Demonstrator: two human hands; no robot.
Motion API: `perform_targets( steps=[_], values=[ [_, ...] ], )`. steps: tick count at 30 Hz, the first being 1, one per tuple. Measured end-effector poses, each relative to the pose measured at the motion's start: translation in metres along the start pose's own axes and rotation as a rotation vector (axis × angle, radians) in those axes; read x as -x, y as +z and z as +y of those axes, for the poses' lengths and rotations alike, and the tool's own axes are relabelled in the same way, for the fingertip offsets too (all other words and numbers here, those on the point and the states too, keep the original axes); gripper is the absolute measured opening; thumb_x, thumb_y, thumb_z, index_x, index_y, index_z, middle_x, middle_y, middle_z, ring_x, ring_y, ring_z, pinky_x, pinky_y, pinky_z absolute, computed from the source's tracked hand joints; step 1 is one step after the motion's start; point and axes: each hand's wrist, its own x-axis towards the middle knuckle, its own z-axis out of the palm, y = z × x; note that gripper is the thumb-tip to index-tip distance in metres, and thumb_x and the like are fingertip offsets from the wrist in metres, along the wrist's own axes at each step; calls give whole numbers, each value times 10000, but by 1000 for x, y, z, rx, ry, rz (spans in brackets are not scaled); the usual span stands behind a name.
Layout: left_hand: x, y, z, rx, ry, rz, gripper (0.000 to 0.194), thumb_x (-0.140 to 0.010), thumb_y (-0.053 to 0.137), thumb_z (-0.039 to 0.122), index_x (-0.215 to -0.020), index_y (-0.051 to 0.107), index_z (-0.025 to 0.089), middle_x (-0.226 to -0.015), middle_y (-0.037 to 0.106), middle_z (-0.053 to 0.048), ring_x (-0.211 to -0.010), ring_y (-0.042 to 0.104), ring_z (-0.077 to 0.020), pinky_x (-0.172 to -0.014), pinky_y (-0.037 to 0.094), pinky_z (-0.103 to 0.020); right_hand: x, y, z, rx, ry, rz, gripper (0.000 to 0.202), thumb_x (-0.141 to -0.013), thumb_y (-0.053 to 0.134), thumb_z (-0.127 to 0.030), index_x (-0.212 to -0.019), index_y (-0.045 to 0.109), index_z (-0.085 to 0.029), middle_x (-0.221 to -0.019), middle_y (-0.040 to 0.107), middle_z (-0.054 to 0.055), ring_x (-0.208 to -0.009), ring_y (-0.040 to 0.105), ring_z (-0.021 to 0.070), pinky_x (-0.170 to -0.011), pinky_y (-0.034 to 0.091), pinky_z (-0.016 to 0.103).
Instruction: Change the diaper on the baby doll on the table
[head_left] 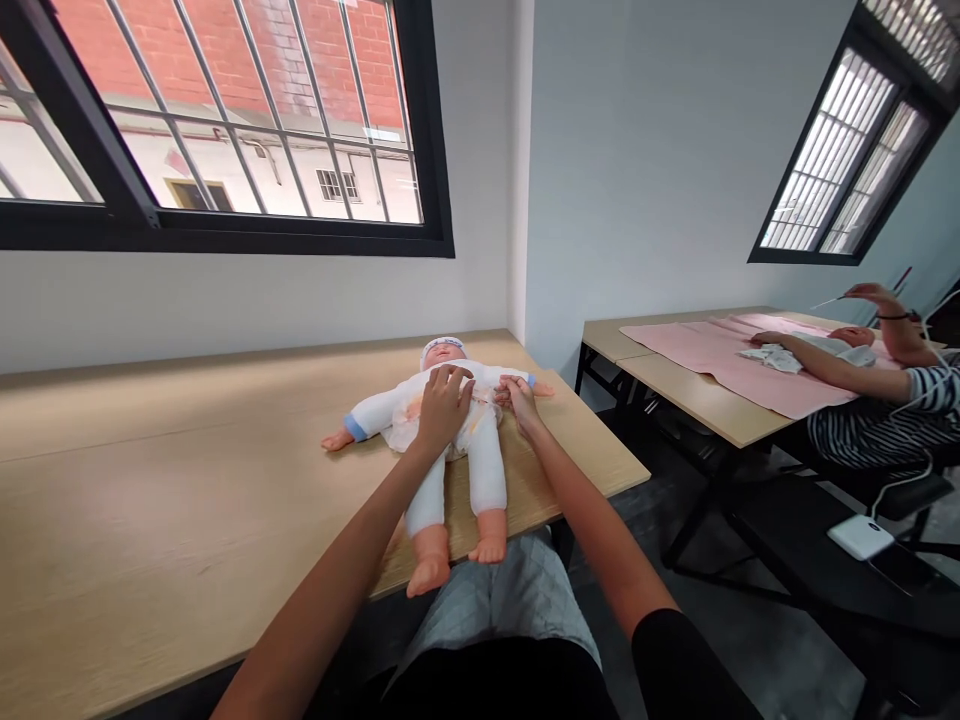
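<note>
A baby doll [487,470] in a white outfit with blue cuffs lies on its back on the wooden table, its feet toward me and its arms spread. A light headband is round its head. My left hand [445,402] rests on the doll's chest, palm down, with its fingers slightly bent and apart. At the doll's side, near the waist, my right hand [519,402] has its fingers pinched together on the edge of the doll's clothing.
The wooden table [150,500] stands below a barred window. To the right, another person's arms [832,370] are over a second doll on a pink cloth [690,350]. A white power bank [860,537] lies on a black chair [795,540].
</note>
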Motion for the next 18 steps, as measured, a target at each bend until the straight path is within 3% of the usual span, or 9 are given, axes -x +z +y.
perform_targets(
  steps=[4, 8, 14, 18],
  values=[
    [3, 0, 6, -63, 124, -21, 235, -950, 525, 316, -849, 708, 208, -1207, 654, -116, -1251, 519, -299, -1090, 365, -454, -2, 0, 6, 39, -21, 25, 80, -783, 592, -177, -843, 547, -208, -660, 596, -63, -509, 538, 79, -544, 445, 203],
    [5, 0, 9, -144, 126, -52, 377, -955, 514, 324, -669, 727, 204, -1229, 694, -114, -1358, 465, -341, -1136, 299, -523, -4, -3, 12, 98, -56, 84, 56, -791, 564, -163, -826, 541, -200, -591, 561, -74, -464, 498, 80, -490, 401, 196],
    [10, 2, 8, -198, 142, -78, 388, -975, 464, 329, -817, 794, 200, -1293, 680, -123, -1391, 449, -355, -1150, 273, -561, -11, -9, 22, 164, -167, 109, 19, -801, 552, -206, -803, 534, -201, -595, 552, -78, -467, 498, 87, -502, 420, 199],
    [12, 5, 9, -196, 61, -54, 357, -973, 462, 344, -1022, 773, 176, -1369, 625, -155, -1412, 413, -376, -1154, 237, -584, -9, -14, 25, 349, -232, 110, 47, -846, 519, -244, -816, 530, -210, -657, 574, -49, -545, 544, 116, -560, 437, 220]
  ],
)
